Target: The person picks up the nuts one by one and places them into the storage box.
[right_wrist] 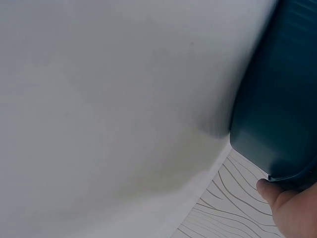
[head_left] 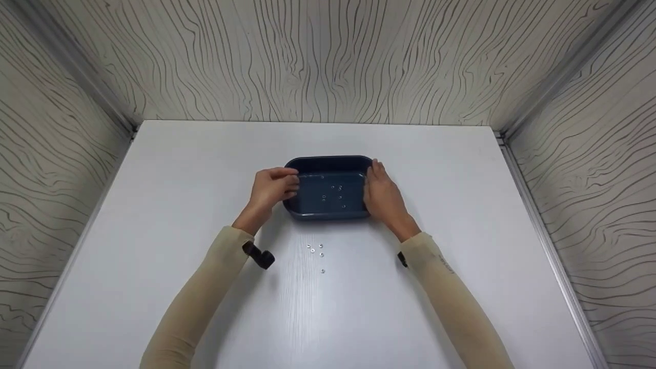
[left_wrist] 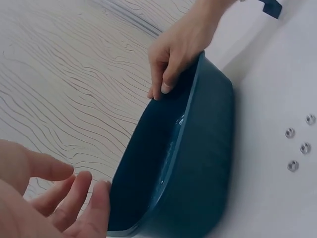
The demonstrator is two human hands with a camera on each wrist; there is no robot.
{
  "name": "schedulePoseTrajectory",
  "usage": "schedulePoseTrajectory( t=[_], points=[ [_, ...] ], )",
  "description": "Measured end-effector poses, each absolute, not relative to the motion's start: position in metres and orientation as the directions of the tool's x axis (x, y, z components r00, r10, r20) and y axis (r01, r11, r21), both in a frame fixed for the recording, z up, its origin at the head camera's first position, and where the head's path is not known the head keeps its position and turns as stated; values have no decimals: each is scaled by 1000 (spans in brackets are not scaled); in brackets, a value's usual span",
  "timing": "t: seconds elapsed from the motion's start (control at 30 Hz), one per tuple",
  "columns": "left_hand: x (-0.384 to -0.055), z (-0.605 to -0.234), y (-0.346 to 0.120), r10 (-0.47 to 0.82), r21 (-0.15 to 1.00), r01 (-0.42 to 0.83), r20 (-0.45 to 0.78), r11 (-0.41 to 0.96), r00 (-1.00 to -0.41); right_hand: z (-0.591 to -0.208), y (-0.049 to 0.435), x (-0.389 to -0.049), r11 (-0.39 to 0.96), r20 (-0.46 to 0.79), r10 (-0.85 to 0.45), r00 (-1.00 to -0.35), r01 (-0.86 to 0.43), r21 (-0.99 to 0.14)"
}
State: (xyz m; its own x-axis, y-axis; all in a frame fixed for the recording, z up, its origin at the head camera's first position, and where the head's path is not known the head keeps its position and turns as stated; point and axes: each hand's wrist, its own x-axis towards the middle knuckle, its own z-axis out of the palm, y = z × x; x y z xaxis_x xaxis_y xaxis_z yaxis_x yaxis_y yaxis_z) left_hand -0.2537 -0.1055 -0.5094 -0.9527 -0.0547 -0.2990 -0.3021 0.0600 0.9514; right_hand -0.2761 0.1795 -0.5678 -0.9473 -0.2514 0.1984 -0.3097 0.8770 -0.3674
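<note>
A dark blue rectangular tub (head_left: 328, 216) stands near the middle of the white table, with several small metal nuts (head_left: 340, 197) scattered over its floor. My right hand (head_left: 384, 197) grips the tub's right end by the rim; in the left wrist view its thumb and fingers bend over the wall. At the opposite end is my left hand (head_left: 275, 190), its fingers loosely bent against the rim. The left wrist view shows the left hand's fingers (left_wrist: 101, 198) beside the tub's end, nothing pinched by the thumb. Several more nuts (left_wrist: 293, 165) lie on the table in front of the tub.
The white table (head_left: 461, 205) meets a wood-patterned back panel (head_left: 307, 61), with similar panels at both sides. Metal rails (head_left: 543, 230) run along its side edges. Black camera mounts (head_left: 264, 258) sit at the wrists.
</note>
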Motion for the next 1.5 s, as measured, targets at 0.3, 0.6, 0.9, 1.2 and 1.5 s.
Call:
schedulePoseTrajectory(
  t=[0.3,0.6,0.9,1.2,1.5],
  points=[
    [-237,-515,-102,-3,941,-67,-69,331,-998,-567,179,-276,879,176,-242,-954,-292,-376],
    [-217,-522,-94,133,845,151,96,514,-986,-568,180,-276,878,185,-249,-951,-302,-371],
    [-199,-527,-91,272,717,364,247,594,-930,-569,180,-276,875,188,-241,-952,-297,-383],
    [-181,-532,-96,437,504,551,336,665,-835,-570,180,-276,874,218,-238,-947,-306,-377],
    [-167,-543,-99,511,296,630,389,718,-766,-569,180,-277,874,205,-241,-949,-304,-379]
  ],
)
